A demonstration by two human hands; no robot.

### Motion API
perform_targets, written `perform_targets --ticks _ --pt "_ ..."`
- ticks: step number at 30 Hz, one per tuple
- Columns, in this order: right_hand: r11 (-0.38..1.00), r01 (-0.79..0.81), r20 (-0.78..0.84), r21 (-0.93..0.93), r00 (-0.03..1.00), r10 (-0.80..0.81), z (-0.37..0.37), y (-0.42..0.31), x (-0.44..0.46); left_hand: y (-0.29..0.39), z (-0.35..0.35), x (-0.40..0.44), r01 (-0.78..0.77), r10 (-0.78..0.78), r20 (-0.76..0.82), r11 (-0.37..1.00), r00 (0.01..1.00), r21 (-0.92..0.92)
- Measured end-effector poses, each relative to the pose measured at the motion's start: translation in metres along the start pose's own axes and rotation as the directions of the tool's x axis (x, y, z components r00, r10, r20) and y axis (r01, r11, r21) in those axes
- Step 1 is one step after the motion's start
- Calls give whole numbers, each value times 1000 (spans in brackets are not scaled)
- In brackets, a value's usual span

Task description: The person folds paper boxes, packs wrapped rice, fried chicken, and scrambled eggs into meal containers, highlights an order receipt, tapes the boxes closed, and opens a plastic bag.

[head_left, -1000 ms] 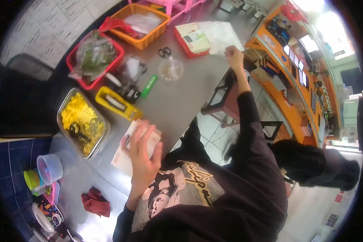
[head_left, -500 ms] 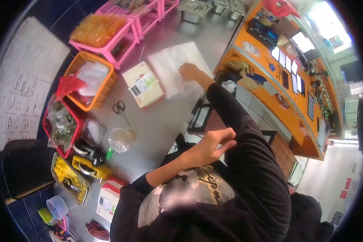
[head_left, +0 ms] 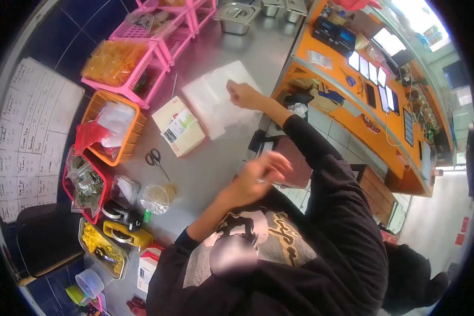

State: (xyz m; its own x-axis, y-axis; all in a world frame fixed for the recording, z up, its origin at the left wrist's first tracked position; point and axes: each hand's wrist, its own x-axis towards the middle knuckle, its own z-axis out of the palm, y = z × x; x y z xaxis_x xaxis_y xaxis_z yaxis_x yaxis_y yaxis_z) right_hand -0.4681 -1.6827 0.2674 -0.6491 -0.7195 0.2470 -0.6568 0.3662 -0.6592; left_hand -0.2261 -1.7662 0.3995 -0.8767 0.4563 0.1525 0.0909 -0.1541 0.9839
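Observation:
My right hand point(head_left: 246, 97) is over a stack of clear plastic sheets or bags point(head_left: 210, 100) lying on the steel counter. Its fingers are curled in; whatever they pinch, if anything, is too small to make out. Nearer my body, my left hand point(head_left: 254, 181) hovers in the air, a little blurred, with fingers loosely bent and apart and nothing visible in it. Beside the plastic stack stands a white cardboard box point(head_left: 179, 129) with a printed label. Dark-handled scissors point(head_left: 154, 158) lie close to that box.
Along the wall are pink stacking baskets point(head_left: 142, 52), an orange basket point(head_left: 134, 139) of plastic bags, a red basket point(head_left: 102, 203) with green packets, a yellow tape dispenser point(head_left: 134, 239) and a metal tray point(head_left: 122, 263) of yellow food. An orange desk point(head_left: 321, 79) with phones stands right.
My left hand has moved left and its fingers have spread somewhat. My right hand has shifted slightly left over the plastic stack. The view has tilted a little.

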Motion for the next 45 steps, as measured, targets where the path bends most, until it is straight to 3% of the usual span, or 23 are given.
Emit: perform_targets --ticks 1,3,4,7,9,10,12,13,14,15,16,18,19,22,28,31,33,34,36,37,39,43,45 --pt "1000 -4 -8 -4 1000 4 -15 -19 7 -3 -17 -1 -6 28 -164 991 986 132" --pt "925 -77 1 373 997 82 -38 -58 22 -12 -55 -2 34 121 -442 944 889 328" --pt "923 -83 1 377 996 90 -37 -61 21 -14 -73 0 75 169 -550 916 818 393" --pt "824 -141 115 549 989 93 -37 -49 24 -17 -102 23 66 287 -523 829 802 556" --pt "999 -23 64 22 998 21 0 4 8 -58 -108 38 78 356 -505 754 786 652" --pt "998 55 20 -19 998 -54 15 22 -7 -75 -104 41 72 361 -500 751 787 656" --pt "989 132 -25 -66 991 -134 33 37 -23 -109 -96 48 108 498 -400 515 769 850" --pt "992 -76 29 -104 996 79 40 38 -29 -128 -98 44 108 496 -399 515 771 850" --pt "948 -279 77 -152 953 292 45 38 -35 -147 -98 37 202 341 -369 437 865 877" --pt "943 -269 105 -197 950 293 44 32 -37 -161 -97 30 276 166 -346 341 923 899" --pt "941 -275 105 -195 948 299 46 25 -41 -168 -97 25 274 160 -344 343 925 899" --pt "881 -125 -56 -456 992 112 51 12 -40 -173 -101 22 229 257 -289 238 922 944" --pt "882 -134 -59 -452 991 120 50 10 -37 -173 -102 23 225 250 -283 238 926 945" --pt "833 -146 17 -533 983 184 42 11 -29 -168 -105 25 245 264 -316 271 911 931" --pt "828 12 187 -561 976 113 37 31 -29 -155 -107 33 211 328 -318 323 890 923" --pt "864 100 166 -493 986 -19 30 41 -32 -156 -110 34 181 351 -300 333 887 925" --pt "926 216 93 -309 976 -196 27 44 -34 -156 -114 34 49 358 -174 331 918 942" --pt "927 214 95 -307 976 -194 24 45 -33 -154 -115 35 51 355 -175 334 918 941" --pt "917 248 219 -311 958 -184 19 46 -31 -153 -117 36 87 163 -214 566 963 820" --pt "918 247 220 -312 958 -184 19 45 -30 -153 -120 39 87 163 -215 567 963 819" --pt "888 263 266 -378 949 -168 22 41 -23 -151 -127 49 162 -51 -156 428 986 889" --pt "806 253 386 -535 922 -33 27 29 -16 -147 -115 63 141 -51 -132 272 990 952" --pt "826 245 346 -508 936 -65 26 28 -20 -142 -109 66 226 -238 -188 147 953 963"
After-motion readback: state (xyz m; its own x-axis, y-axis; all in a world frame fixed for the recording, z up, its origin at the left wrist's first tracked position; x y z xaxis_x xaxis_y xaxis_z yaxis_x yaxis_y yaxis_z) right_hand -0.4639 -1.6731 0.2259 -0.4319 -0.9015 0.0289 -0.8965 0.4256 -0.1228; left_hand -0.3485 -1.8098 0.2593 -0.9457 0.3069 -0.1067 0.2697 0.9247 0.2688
